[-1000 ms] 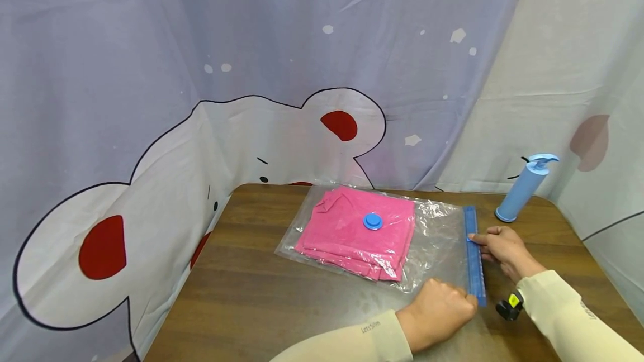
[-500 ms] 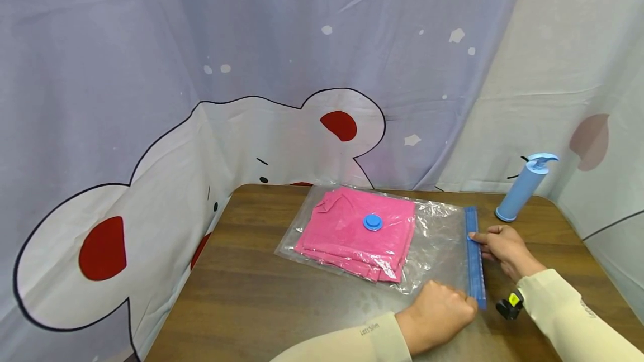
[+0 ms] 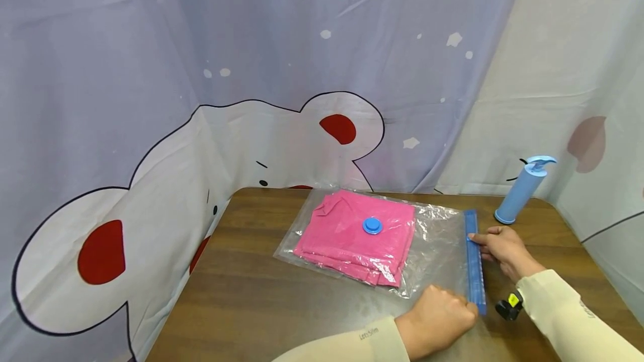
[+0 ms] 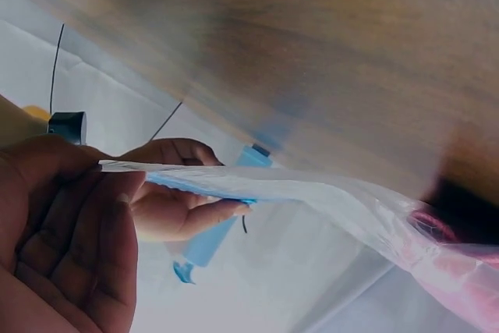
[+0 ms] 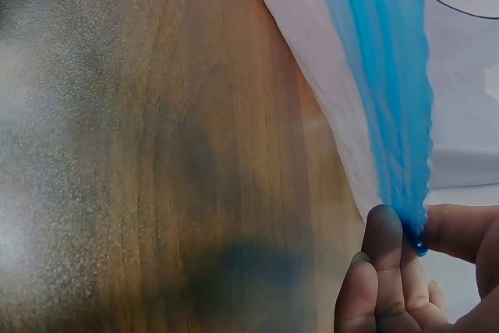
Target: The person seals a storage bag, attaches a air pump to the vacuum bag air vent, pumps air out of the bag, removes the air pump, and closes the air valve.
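A clear vacuum storage bag (image 3: 443, 244) lies on the table with folded pink cloth (image 3: 347, 228) inside and a round blue valve (image 3: 373, 225) on top. Along its right edge runs a blue zip strip (image 3: 474, 272). My left hand (image 3: 436, 317) pinches the bag's near right corner between thumb and forefinger; in the left wrist view that edge is lifted off the table. My right hand (image 3: 505, 250) pinches a small blue zip slider (image 3: 470, 237) on the strip, toward its far end. In the right wrist view, thumb and forefinger (image 5: 383, 232) meet across the strip.
A light blue hand pump (image 3: 520, 191) stands at the table's back right, just beyond my right hand. Printed curtains (image 3: 282, 138) hang behind the wooden table (image 3: 241, 295) and along its sides. A black wrist camera (image 3: 510, 307) hangs below my right wrist.
The head view has tilted slightly, so the table and bag sit a little lower. My right hand is slightly nearer the strip's far end; my left hand keeps its hold on the corner.
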Demonstrator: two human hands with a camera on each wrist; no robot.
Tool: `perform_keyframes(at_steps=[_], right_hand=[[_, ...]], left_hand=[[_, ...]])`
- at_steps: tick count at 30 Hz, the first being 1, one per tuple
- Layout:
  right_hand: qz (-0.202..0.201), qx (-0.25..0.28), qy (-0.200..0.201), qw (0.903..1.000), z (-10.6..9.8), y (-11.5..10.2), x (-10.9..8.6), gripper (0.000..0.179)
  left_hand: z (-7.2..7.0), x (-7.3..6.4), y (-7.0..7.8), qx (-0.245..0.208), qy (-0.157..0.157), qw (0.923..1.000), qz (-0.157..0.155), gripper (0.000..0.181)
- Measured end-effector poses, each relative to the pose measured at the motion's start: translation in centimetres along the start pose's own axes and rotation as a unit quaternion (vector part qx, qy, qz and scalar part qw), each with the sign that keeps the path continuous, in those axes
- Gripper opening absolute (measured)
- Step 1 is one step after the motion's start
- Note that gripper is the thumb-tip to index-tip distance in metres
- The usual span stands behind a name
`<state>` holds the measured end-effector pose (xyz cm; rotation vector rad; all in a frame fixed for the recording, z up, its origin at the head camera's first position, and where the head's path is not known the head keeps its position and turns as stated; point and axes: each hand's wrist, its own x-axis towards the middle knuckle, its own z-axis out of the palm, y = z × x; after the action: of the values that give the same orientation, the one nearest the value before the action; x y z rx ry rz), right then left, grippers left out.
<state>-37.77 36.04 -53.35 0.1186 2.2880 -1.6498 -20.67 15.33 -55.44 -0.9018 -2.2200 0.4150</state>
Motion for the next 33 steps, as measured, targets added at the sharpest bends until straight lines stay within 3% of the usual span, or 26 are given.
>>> perform_keyframes(at_steps=[19, 27, 33], right_hand=[[-0.006, -0.008, -0.009, 0.9999, -0.8, -0.4, 1.5, 0.074], [-0.004, 0.010, -0.003, 0.9999, -1.1, -0.5, 1.9, 0.048], [-0.005, 0.009, -0.006, 0.9999, -1.0, -0.4, 2.2, 0.058]], left_hand=[[-0.3, 0.1, -0.2, 0.009, 0.013, 0.9999, 0.001, 0.024], [-0.3, 0.0, 0.0, 0.004, 0.003, 0.9999, 0.010, 0.024], [-0.2, 0.0, 0.1, -0.003, -0.009, 0.9998, 0.016, 0.023]])
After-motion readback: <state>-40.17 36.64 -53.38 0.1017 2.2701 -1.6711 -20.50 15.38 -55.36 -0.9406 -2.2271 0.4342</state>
